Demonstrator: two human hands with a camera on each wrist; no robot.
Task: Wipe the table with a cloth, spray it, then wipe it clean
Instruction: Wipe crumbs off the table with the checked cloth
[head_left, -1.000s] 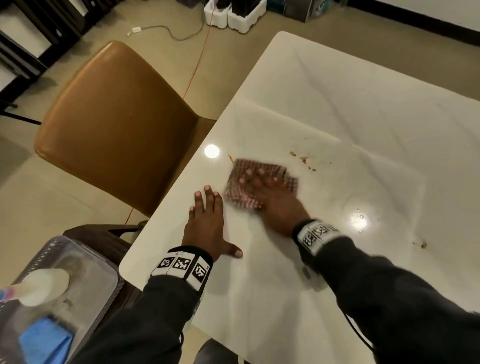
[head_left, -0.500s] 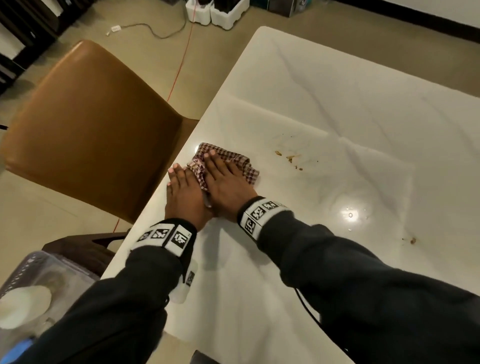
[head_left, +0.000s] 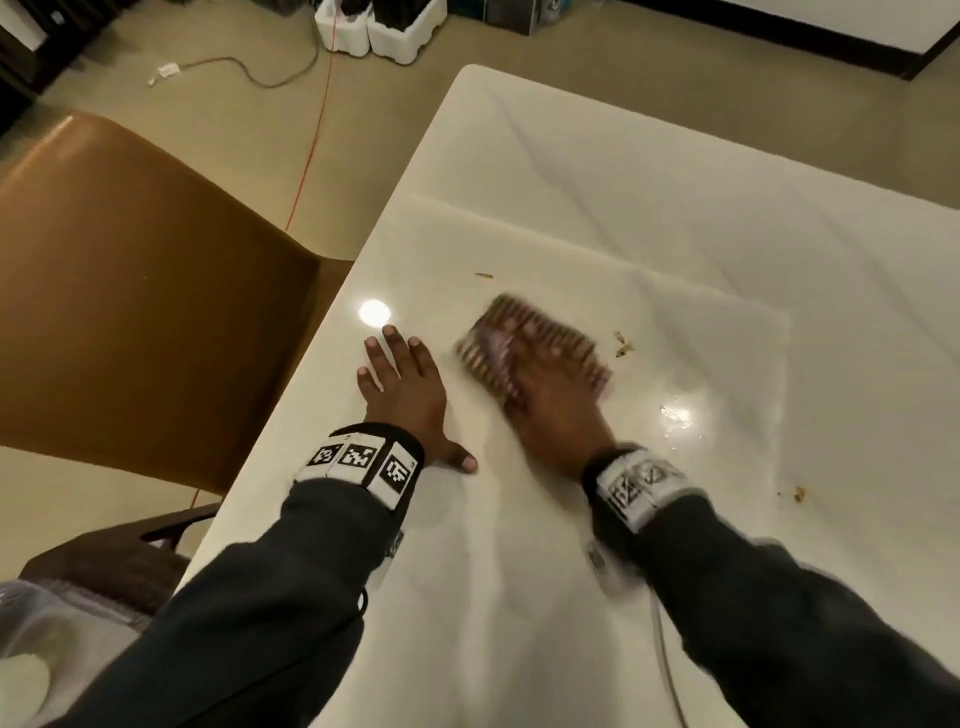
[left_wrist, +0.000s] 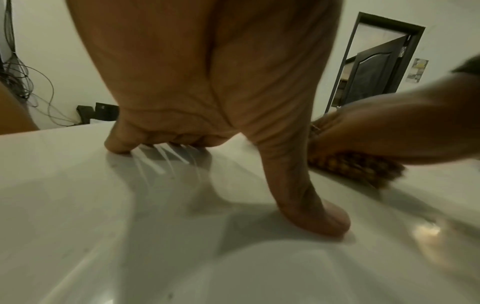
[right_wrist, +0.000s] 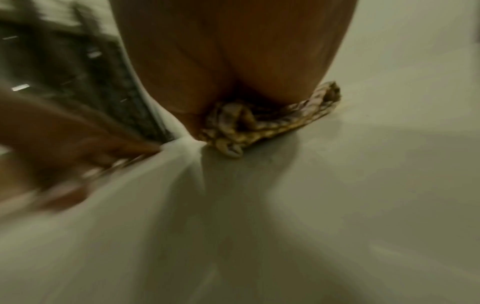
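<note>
A: Head view first?
B: Checked cloth (head_left: 524, 338) flat on the white table (head_left: 675, 208), at about 1 o'clock from the left hand (head_left: 410, 395). Right hand (head_left: 550, 410) pressed down on top, blurred; fingers (head_left: 506, 364) apparently laid straight over the fabric. Left hand flat on bare table, fingers spread, just beside the cloth, not touching. Crumbs (head_left: 623, 345) at 3 o'clock of the cloth, more (head_left: 799, 493) farther off at 4 o'clock.
A: Left wrist view?
B: Thumb and fingertips planted on the table, holding nothing. Cloth (left_wrist: 353, 166) bunched under the other hand at 3 o'clock.
A: Right wrist view?
B: Palm over crumpled cloth (right_wrist: 262, 123); fingers hidden, so impossible to tell more.
A: Handling?
B: Probably soft, light, limp; likely to ruck up and slide easily on the glossy top. Best held by broad flat pressure over the middle, not pinched at an edge.
</note>
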